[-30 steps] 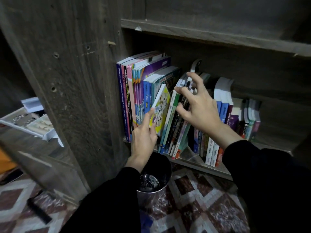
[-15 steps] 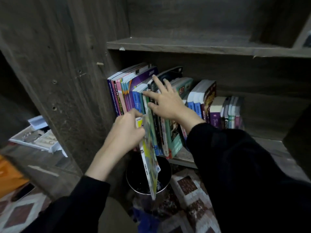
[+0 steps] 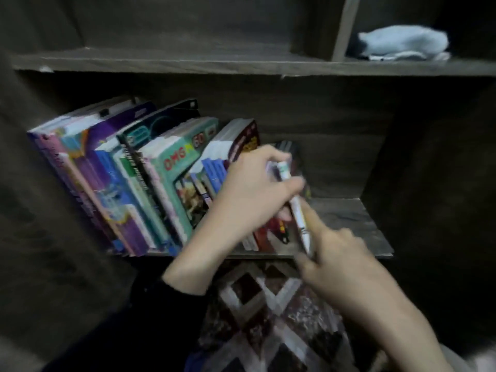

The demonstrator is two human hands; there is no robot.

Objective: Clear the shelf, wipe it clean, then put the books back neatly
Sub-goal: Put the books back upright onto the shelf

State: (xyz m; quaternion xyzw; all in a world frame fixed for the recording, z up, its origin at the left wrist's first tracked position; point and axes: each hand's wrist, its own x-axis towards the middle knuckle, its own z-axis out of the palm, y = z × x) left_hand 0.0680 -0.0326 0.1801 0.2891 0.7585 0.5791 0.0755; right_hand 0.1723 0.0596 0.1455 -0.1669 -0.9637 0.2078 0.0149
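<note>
Fingers (image 3: 271, 157): my left hand (image 3: 249, 194) curls over the top of the thin white book (image 3: 298, 213); my right hand (image 3: 341, 264) pinches its bottom.
Shelf (image 3: 349, 218): still loaded; wiping must wait.
Books (image 3: 166, 170): row fills its left side.
Change: yellow book gone from my left hand; clearing goes on.

Dark grey-brown wood grain across the shelf (image 3: 346, 218). Pink and purple on the leftmost books (image 3: 88, 167), red lettering on the teal cover (image 3: 174, 162), blue on the short spines (image 3: 214, 170), yellow print on the maroon book (image 3: 245, 142). White spine on the thin book (image 3: 298, 210). Pale blue cloth (image 3: 402, 42) above; maroon-and-white diamonds on the floor mat (image 3: 268, 304).
</note>
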